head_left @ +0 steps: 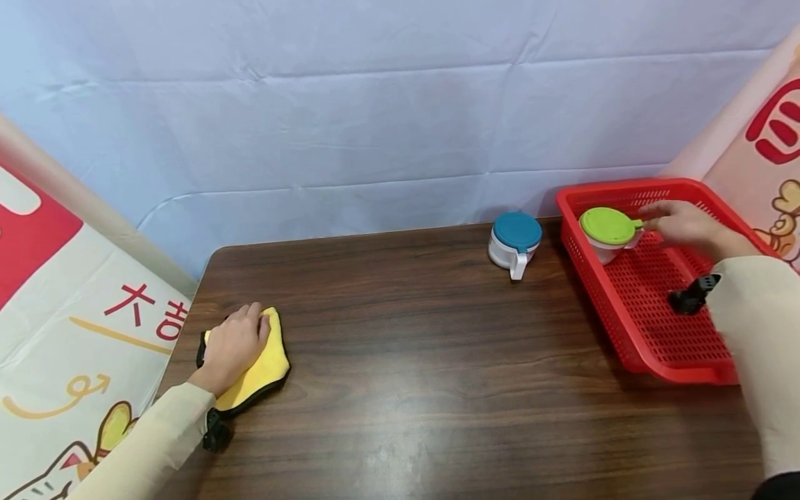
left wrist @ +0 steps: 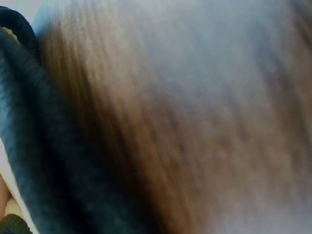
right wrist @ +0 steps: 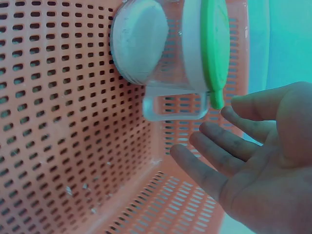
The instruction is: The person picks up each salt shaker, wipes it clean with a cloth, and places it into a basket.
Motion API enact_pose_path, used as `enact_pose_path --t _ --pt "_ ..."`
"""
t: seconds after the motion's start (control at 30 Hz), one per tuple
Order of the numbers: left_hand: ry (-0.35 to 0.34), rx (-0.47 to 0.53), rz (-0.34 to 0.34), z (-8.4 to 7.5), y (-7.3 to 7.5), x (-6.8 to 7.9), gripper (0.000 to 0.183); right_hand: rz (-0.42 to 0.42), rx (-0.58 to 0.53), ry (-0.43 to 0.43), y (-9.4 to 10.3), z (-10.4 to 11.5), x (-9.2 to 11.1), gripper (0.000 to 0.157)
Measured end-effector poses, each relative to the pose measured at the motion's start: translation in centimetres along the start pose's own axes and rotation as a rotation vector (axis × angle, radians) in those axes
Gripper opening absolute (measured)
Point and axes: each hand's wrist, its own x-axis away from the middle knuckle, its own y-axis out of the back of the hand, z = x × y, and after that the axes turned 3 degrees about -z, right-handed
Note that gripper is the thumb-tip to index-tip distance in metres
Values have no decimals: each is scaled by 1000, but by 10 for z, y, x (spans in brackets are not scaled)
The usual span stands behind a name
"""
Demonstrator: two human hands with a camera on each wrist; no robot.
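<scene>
My left hand (head_left: 234,349) rests on a yellow cloth (head_left: 270,364) with a dark border, at the left of the table. In the left wrist view only the cloth's dark edge (left wrist: 58,146) shows large, beside blurred wood. My right hand (right wrist: 258,156) reaches into the red basket (head_left: 615,316), fingers spread and apart from one another. Its fingertips are right by the handle (right wrist: 175,117) of a clear seasoning jar with a green lid (head_left: 607,226). The jar stands upright at the basket's back left corner and has white contents (right wrist: 141,41).
A second seasoning jar with a blue lid (head_left: 517,232) stands on the brown wooden table (head_left: 400,347), left of the basket, its white handle facing the front. A pale cloth backdrop (head_left: 375,125) hangs behind the table, with printed sheets at both sides.
</scene>
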Motion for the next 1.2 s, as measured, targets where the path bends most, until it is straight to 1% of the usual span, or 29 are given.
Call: enact_pose_path --t 0.2,0.3,0.4,0.53,0.63,0.7,0.77,0.93,1.03,1.13,1.2 --pt "11 4 13 0 1 0 20 -46 91 30 5 12 2 51" --pt "7 3 12 0 1 0 20 -68 105 44 7 19 4 54" --pt "3 2 4 0 1 1 21 -125 90 62 8 29 7 57" --pt "3 3 -6 0 1 1 20 -218 97 110 10 42 8 59" --pt "10 5 -4 1 1 2 20 -243 117 143 10 51 9 58" --pt "13 7 -3 1 2 2 19 -260 108 150 10 56 10 58" --pt "15 10 -2 1 2 2 19 -285 78 161 9 60 11 58" --pt "18 13 -1 1 2 3 19 -385 45 202 7 69 14 58" --pt "18 11 -6 1 2 3 20 -391 76 224 5 75 17 60" --pt "16 10 -10 1 1 3 20 -366 155 267 2 81 18 64" --pt "16 9 -10 1 1 3 20 -355 229 295 -1 85 19 69"
